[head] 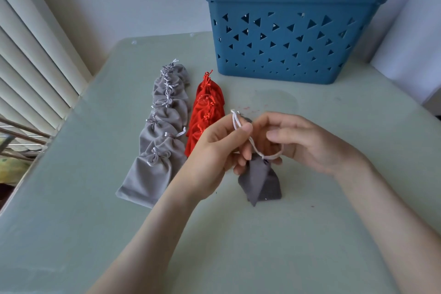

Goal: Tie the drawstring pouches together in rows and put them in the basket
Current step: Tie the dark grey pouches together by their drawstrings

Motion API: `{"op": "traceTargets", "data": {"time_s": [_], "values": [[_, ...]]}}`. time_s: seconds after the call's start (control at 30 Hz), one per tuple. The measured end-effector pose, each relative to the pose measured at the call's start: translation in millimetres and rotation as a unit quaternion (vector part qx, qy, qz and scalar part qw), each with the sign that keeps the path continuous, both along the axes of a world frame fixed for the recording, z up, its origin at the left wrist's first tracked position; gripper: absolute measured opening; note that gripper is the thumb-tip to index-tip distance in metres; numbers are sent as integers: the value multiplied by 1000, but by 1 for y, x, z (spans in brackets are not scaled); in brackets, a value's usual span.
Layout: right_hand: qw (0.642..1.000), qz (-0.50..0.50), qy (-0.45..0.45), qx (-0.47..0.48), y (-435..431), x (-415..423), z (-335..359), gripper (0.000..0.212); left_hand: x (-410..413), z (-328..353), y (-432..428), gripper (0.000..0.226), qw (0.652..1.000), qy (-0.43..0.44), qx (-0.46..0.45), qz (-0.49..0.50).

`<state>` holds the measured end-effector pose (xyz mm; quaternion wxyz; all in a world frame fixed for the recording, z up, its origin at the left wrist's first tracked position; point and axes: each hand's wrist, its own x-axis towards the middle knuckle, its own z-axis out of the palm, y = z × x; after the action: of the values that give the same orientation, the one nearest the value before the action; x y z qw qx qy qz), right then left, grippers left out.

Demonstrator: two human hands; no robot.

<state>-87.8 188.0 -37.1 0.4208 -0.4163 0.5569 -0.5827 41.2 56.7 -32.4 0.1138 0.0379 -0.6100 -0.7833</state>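
A dark grey pouch (260, 181) hangs just above the table in the middle of the view. My left hand (222, 148) pinches its white drawstring (236, 122) between thumb and fingers, the knotted end sticking up. My right hand (307, 143) holds the other loop of the string near the pouch's neck. A row of light grey pouches (162, 126) tied together lies on the table to the left. A row of red pouches (205, 112) lies beside it, partly hidden behind my left hand. The blue basket (293, 31) stands at the back.
The pale green table (238, 246) carries everything. White blinds (31, 67) and a window rail run along the left edge. A white wall edge stands at the right behind the basket.
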Motion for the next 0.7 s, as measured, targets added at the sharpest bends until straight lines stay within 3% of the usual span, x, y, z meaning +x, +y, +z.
{"op": "traceTargets", "data": {"time_s": [0.17, 0.33, 0.43, 0.57, 0.7], "values": [[999, 30, 8, -9, -2, 5, 4, 48, -2, -1, -2, 11, 999, 19, 4, 39], [999, -20, 32, -17, -4, 10, 3, 10, -1, -5, 0, 8, 997, 56, 2, 57], [997, -28, 67, 2, -2, 9, 1, 20, -2, -5, 0, 8, 994, 80, 6, 71], [994, -44, 103, -16, -2, 12, 3, 14, -5, -13, -1, 10, 963, 83, -151, 210], [975, -124, 172, -74, -9, 18, 0, 10, -9, -19, 1, 20, 952, 23, -169, 253]]}}
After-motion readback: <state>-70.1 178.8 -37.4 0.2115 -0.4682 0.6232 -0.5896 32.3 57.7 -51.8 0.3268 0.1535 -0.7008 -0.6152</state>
